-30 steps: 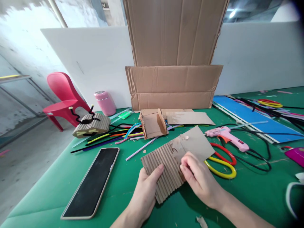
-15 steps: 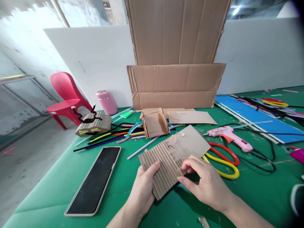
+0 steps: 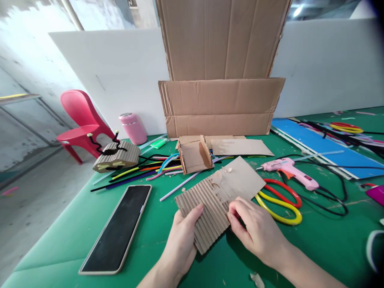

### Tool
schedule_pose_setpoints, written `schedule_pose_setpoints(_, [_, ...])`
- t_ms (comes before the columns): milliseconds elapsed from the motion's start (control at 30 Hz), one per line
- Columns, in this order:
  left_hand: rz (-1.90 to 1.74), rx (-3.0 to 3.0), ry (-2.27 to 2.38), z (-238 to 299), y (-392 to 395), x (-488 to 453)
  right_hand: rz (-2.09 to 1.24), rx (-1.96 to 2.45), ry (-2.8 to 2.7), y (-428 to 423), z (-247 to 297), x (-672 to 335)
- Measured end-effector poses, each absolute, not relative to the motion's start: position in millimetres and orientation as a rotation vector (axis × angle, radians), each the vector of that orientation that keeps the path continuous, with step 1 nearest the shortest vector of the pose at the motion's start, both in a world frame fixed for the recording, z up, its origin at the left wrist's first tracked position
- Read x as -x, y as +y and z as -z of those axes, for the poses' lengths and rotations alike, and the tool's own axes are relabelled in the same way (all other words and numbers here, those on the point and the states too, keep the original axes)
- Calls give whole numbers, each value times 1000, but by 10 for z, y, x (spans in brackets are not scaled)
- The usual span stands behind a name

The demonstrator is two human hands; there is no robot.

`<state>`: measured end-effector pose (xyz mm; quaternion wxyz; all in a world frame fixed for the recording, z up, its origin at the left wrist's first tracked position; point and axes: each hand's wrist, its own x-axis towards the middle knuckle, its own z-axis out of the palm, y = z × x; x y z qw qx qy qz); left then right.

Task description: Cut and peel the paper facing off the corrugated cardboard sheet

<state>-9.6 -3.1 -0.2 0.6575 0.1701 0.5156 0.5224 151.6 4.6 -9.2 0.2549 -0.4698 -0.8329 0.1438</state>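
Head cam's got one cardboard piece (image 3: 207, 216), half ridged and half smooth, at the near middle of the green table (image 3: 168, 262), left hand (image 3: 181, 236) clamped on the ridged part with the thumb on top and right hand (image 3: 255, 228) pinched on its near edge. Crowding the right side: one pair of scissors (image 3: 292, 191), two loops showing, and one pink glue gun (image 3: 295, 174) just past it. Left has one phone (image 3: 117, 230), farther off one ridged model (image 3: 120, 156) with two black feelers (image 3: 95, 145) and one pink bottle (image 3: 134, 129), while one small cardboard tray (image 3: 195, 154) sits just beyond the piece.
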Motion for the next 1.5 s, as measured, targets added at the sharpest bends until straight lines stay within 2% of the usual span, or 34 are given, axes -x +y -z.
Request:
schedule_pose_setpoints(333, [-1143,-286,1125,-76,-4,80,-475,1243,-2054,15,89,-1511])
schedule_pose_setpoints(667, [-1177,-310,1126,-3,-3,129,-384,1420,-1650,98,136,-1714])
schedule_pose_setpoints(833, [-1190,-359,1127,-2,-6,117,-456,1261,-1925,54,74,-1602])
schedule_pose_setpoints(933, [-1185,-375,1130,-20,-12,112,-387,1262,-2086,58,60,-1530])
schedule_pose_setpoints(1033, [-1185,-375,1148,-23,-12,119,-324,1342,-2049,80,77,-1544])
schedule_pose_setpoints(1167, [-1182,-385,1156,-22,-13,123,-396,1333,-1955,71,68,-1591])
schedule_pose_setpoints(1500, [-1167,-399,1143,4,-13,121,-426,1313,-2071,57,83,-1492])
